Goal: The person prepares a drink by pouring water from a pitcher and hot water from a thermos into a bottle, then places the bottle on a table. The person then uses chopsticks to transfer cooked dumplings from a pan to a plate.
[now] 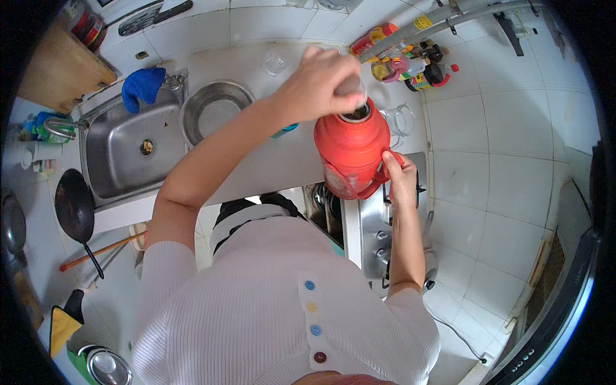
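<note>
A red vacuum flask (353,139) is tilted in front of me, its round metal-rimmed mouth (357,114) uncovered and dark inside. My right hand (402,175) grips the red handle on its right side. Just above the mouth, my left hand (332,86) pinches a brownish stopper (350,85) that looks like cork, partly hidden by the fingers. Beyond the flask on the right stands a clear glass jug (399,120). A teal object (286,130) shows partly behind my left forearm.
Left on the counter (269,163) are a steel basin (214,108) and a sink (134,149) with a blue cloth (143,89). A gas stove (378,245) lies at right. Several bottles (409,70) crowd the back corner under a metal pipe (433,24). A black pan (74,207) hangs at left.
</note>
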Available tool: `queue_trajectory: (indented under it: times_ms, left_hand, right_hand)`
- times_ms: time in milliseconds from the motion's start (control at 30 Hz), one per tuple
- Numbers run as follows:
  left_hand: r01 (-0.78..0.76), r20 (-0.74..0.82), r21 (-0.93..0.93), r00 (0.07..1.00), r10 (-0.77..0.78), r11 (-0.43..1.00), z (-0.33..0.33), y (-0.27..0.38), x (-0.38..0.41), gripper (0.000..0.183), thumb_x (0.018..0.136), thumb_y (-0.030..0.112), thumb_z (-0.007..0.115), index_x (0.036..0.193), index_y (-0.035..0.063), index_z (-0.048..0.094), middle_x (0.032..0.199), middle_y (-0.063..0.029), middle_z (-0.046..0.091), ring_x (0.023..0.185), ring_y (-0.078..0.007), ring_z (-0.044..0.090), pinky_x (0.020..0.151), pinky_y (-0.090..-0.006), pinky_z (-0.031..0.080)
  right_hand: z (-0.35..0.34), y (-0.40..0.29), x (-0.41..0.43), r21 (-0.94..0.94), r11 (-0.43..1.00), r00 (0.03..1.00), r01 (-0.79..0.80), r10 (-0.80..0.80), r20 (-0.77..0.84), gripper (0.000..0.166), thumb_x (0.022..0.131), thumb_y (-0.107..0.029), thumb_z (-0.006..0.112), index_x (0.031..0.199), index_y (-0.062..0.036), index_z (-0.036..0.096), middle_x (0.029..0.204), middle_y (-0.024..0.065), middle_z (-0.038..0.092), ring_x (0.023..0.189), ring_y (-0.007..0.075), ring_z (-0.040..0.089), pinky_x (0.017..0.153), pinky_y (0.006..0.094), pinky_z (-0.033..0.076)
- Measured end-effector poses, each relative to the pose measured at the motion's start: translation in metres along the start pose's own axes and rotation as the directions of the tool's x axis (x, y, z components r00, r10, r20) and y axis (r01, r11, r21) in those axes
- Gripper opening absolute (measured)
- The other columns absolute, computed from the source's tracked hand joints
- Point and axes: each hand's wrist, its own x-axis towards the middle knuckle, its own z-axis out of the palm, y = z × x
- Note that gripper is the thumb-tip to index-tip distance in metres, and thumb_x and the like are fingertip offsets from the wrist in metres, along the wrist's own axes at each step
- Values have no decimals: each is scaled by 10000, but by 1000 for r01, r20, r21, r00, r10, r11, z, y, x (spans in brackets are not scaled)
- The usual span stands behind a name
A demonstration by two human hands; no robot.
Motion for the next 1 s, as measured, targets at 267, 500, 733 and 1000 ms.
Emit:
queue_trajectory:
  times_ms: [267, 500, 733, 1000]
  left_hand:
    - [251, -106, 462, 968, -228, 851, -77, -66, -62, 420, 809, 314, 672, 1162, 124, 546, 1102, -83, 604, 1043, -276, 562, 891, -416, 370]
    - [496, -210, 436, 867, -451, 751, -135, -76, -137, 451, 785, 212, 710, 1206, 164, 555, 1089, -61, 629, 971, -218, 603, 911, -396, 390]
    - [544, -303, 300, 833, -463, 783, -148, -76, -168, 423, 759, 121, 730, 1155, 96, 581, 1040, -77, 653, 888, -226, 637, 812, -344, 481]
    - [526, -334, 301, 839, -429, 795, -156, -75, -181, 419, 753, 100, 728, 1143, 70, 580, 1033, -91, 654, 878, -227, 640, 801, -329, 490]
  right_hand:
    - [20, -39, 1, -574, 804, 983, 155, -70, 167, 354, 822, -287, 728, 937, 41, 660, 783, 140, 692, 722, 138, 639, 678, 305, 508]
    - [40, -51, 7, -744, 612, 960, 267, -104, 259, 429, 821, -372, 707, 917, 43, 650, 791, 255, 648, 751, 395, 646, 675, 384, 509]
    - [50, -58, 14, -817, 489, 949, 307, -91, 302, 462, 844, -399, 682, 897, 58, 633, 746, 242, 633, 666, 305, 617, 661, 369, 494]
    - [67, -67, 17, -827, 448, 931, 339, -36, 362, 496, 840, -437, 666, 893, 55, 638, 772, 266, 635, 756, 394, 643, 682, 417, 498]
